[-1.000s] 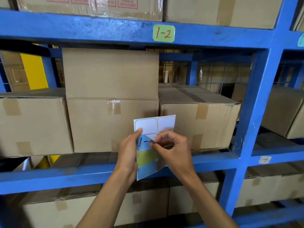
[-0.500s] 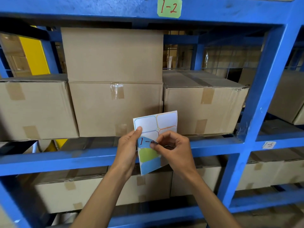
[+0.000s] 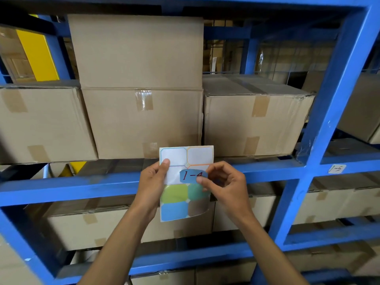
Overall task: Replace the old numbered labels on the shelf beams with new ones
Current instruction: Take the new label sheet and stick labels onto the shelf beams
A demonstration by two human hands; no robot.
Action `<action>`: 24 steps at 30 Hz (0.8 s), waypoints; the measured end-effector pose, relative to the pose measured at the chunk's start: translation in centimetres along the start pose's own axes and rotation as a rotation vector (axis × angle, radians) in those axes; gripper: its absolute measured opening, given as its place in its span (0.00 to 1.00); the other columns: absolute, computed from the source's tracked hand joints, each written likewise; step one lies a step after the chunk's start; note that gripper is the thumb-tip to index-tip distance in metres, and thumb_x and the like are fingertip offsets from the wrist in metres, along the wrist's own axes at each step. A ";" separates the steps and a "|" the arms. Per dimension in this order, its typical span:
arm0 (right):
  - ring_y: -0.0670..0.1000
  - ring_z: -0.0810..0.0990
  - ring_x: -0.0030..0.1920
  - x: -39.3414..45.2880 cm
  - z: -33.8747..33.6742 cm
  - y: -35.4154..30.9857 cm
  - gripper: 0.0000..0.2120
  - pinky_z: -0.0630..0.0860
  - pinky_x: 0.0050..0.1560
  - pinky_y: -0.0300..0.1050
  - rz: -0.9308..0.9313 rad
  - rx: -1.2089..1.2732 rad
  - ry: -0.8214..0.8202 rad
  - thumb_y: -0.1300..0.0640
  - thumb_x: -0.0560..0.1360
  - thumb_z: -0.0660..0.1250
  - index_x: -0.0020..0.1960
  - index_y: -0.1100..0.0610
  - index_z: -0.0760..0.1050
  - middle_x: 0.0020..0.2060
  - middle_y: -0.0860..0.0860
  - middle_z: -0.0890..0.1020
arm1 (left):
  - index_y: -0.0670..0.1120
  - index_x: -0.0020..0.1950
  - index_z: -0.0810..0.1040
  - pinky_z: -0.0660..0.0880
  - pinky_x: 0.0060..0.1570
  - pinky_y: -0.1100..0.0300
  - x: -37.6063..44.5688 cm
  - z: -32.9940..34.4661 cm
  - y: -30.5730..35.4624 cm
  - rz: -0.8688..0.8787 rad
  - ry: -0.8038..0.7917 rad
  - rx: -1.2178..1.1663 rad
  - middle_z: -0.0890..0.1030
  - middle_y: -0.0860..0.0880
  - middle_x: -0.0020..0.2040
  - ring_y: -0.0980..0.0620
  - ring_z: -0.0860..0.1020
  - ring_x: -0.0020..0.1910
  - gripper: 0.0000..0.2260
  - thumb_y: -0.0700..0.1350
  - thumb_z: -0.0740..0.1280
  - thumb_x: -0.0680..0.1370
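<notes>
My left hand (image 3: 153,182) grips the left edge of a sticker sheet (image 3: 176,199) held upright in front of the blue shelf beam (image 3: 72,187). The sheet shows empty white slots at the top and green, teal, blue and brown labels below. My right hand (image 3: 225,182) pinches a blue label marked "1-4" (image 3: 192,175) by its right end, peeled clear of the sheet and curling in front of it. A white old label reading "1-5" (image 3: 336,168) sticks on the beam to the right of the blue upright (image 3: 329,112).
Taped cardboard boxes (image 3: 141,122) fill the shelf above the beam, and more boxes (image 3: 115,225) sit on the level below. A yellow post (image 3: 38,56) stands behind the rack at the far left.
The view has tilted down, so the green "1-2" label on the upper beam has left the frame. My right hand has peeled the blue "1-4" label off the sheet.
</notes>
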State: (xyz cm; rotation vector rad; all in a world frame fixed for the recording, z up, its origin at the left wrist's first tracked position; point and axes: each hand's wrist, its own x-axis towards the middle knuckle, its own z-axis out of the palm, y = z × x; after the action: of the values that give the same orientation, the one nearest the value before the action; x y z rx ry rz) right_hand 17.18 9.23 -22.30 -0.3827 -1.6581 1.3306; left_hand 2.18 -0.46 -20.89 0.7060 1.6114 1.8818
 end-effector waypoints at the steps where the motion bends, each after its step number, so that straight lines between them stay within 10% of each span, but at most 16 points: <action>1: 0.50 0.84 0.43 -0.1 -0.4 0.3 0.11 0.82 0.38 0.47 0.018 0.039 0.027 0.66 0.68 0.77 0.45 0.56 0.78 0.37 0.51 0.84 | 0.44 0.50 0.83 0.82 0.40 0.53 0.0 -0.2 -0.4 0.024 0.029 0.019 0.87 0.43 0.44 0.47 0.85 0.40 0.13 0.49 0.62 0.82; 11: 0.49 0.81 0.33 0.4 -4.0 5.8 0.06 0.78 0.30 0.40 0.257 0.086 0.317 0.62 0.71 0.75 0.46 0.54 0.81 0.41 0.56 0.86 | 0.47 0.52 0.82 0.79 0.31 0.64 -0.9 -3.5 -4.9 0.039 0.207 0.106 0.85 0.49 0.41 0.55 0.83 0.33 0.09 0.47 0.63 0.82; 18: 0.46 0.81 0.34 0.7 -2.6 9.1 0.05 0.75 0.31 0.39 0.277 -0.153 0.186 0.58 0.69 0.77 0.43 0.53 0.82 0.37 0.51 0.85 | 0.47 0.53 0.82 0.81 0.42 0.52 -1.7 -4.7 -6.0 0.086 0.206 0.151 0.85 0.44 0.45 0.46 0.83 0.41 0.08 0.47 0.65 0.80; 24: 0.42 0.81 0.36 2.2 -1.5 10.1 0.06 0.75 0.34 0.34 0.213 -0.222 0.161 0.57 0.68 0.78 0.40 0.50 0.82 0.38 0.48 0.85 | 0.46 0.52 0.82 0.81 0.33 0.62 -2.4 -4.8 -6.5 0.109 0.180 0.148 0.85 0.45 0.42 0.51 0.83 0.37 0.05 0.44 0.68 0.79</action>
State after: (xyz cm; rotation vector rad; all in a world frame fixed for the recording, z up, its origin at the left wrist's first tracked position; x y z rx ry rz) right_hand 14.23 15.32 -30.24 -0.7968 -1.6679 1.2342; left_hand 1.03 -4.67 -28.05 0.7158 1.8752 1.9666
